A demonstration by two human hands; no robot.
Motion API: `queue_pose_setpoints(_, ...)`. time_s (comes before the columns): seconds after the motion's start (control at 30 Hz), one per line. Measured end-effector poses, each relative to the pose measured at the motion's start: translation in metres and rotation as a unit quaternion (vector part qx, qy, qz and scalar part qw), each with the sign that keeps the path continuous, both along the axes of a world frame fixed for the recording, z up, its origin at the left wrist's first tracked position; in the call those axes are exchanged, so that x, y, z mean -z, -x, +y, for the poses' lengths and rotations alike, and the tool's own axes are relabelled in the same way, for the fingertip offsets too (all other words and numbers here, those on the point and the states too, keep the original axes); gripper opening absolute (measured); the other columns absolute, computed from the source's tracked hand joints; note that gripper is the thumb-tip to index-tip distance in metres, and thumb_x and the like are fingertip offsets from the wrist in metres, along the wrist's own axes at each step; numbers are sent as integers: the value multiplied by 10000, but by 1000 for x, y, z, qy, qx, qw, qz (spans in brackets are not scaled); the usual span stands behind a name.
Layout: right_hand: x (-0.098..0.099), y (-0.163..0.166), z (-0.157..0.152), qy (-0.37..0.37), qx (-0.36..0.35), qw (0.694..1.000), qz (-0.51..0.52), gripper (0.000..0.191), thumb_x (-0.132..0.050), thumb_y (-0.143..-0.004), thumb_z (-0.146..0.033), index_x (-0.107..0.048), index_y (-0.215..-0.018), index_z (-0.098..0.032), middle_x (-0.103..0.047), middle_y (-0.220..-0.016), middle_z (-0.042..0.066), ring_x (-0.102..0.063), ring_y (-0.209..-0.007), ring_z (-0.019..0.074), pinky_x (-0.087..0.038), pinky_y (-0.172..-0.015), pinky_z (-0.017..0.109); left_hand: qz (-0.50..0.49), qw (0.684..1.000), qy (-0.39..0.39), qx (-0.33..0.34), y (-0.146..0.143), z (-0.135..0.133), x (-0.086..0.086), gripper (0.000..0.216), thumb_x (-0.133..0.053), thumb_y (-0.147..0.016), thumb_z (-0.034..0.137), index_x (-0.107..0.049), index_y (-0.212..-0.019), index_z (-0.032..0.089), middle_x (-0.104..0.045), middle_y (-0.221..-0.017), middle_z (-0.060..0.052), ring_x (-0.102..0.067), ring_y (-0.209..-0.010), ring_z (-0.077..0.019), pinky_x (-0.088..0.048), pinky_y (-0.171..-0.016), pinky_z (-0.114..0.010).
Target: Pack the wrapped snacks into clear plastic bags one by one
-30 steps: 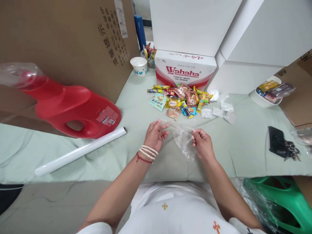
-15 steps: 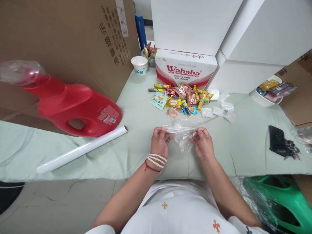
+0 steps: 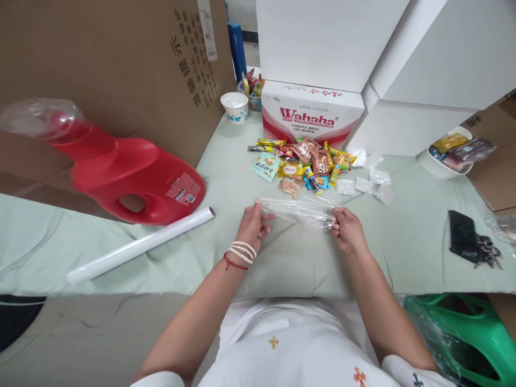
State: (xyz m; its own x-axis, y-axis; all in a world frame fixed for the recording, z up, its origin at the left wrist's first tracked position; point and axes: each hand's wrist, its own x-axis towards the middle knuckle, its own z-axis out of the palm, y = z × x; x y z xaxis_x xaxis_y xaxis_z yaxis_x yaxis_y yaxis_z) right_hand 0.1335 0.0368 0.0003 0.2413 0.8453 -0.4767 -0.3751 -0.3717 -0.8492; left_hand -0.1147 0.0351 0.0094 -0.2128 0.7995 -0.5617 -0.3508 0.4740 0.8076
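Note:
A sheet of clear plastic film (image 3: 300,211), crumpled and see-through, is stretched between my two hands above the table. My left hand (image 3: 253,223) pinches its left end between thumb and fingers. The right end is gripped in my right hand (image 3: 347,228), with the fingers curled round it. Just beyond the film lies a heap of wrapped snacks (image 3: 320,161) in brown, yellow and blue packets. Several small white packets (image 3: 364,185) rest to the right of the heap.
A white roll (image 3: 141,244) lies at the left by a red plastic jug (image 3: 139,177). Behind the snacks stands a Wahaha carton (image 3: 312,115), with a patterned bowl (image 3: 234,107) beside it. A white bowl of packets (image 3: 443,164) and a black wallet with keys (image 3: 463,234) are at the right.
My hands have moved apart, the left one leftward and the right one rightward. The film between them is now drawn out wider. The view has shifted slightly.

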Motion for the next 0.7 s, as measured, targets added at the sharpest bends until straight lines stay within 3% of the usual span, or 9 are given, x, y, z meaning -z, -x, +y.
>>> queue_pose_setpoints(0.13,13,11,-1,24,-7,998,51,349,-854,-640,-301,-548,-779,-210,-478,-556,-87,-330,-397,20,-259,-319,115,-94,994,4,59,-25,-17,7,545,-847,-669,579,-521,-821,170,-734,-832,-60,-343,-375,13,-128,-371,-157)
queue_pose_setpoints(0.2,18,14,-4,33,-19,997,69,345,-857,-646,-294,-555,-786,-205,-469,-558,-88,-319,-392,14,-256,-318,107,-106,993,2,58,-37,-18,13,536,-894,-603,524,-545,-780,158,-696,-771,-19,-326,-386,15,-131,-379,-165)
queue_pose_setpoints(0.3,17,12,-6,38,-24,995,87,363,-882,-648,-307,-561,-781,-201,-470,-555,-88,-325,-391,11,-259,-323,101,-89,995,4,42,-48,-9,19,485,-897,-588,458,-522,-711,176,-514,-562,84,-299,-377,-7,-123,-380,-186)
queue_pose_setpoints(0.37,13,9,-9,35,-4,994,104,382,-885,-672,-401,-580,-787,-202,-521,-569,-66,-403,-417,34,-354,-352,123,-77,996,-4,39,-51,-4,20,453,-882,-606,430,-508,-680,185,-434,-508,107,-287,-378,-18,-129,-384,-196)
queue_pose_setpoints(0.5,2,12,-24,16,9,993,113,540,-765,-731,-707,-655,-911,-210,-727,-817,55,-637,-632,140,-587,-552,262,-58,997,-30,44,-60,-5,17,372,-825,-686,430,-560,-682,170,-509,-549,73,-340,-418,-31,-199,-414,-203)
queue_pose_setpoints(0.57,0,19,-32,4,-6,998,62,521,-838,-685,-641,-673,-935,-214,-743,-882,50,-643,-670,147,-577,-569,264,-41,997,-41,57,-64,-9,18,328,-797,-720,421,-597,-682,164,-542,-561,59,-353,-420,-37,-218,-424,-209)
queue_pose_setpoints(0.7,3,25,-36,-10,9,1000,-24,430,-942,-567,-389,-668,-847,-211,-688,-756,-18,-538,-566,99,-465,-501,224,-12,995,-30,93,-63,-16,23,289,-769,-744,405,-661,-660,150,-574,-513,29,-337,-383,-52,-200,-412,-220)
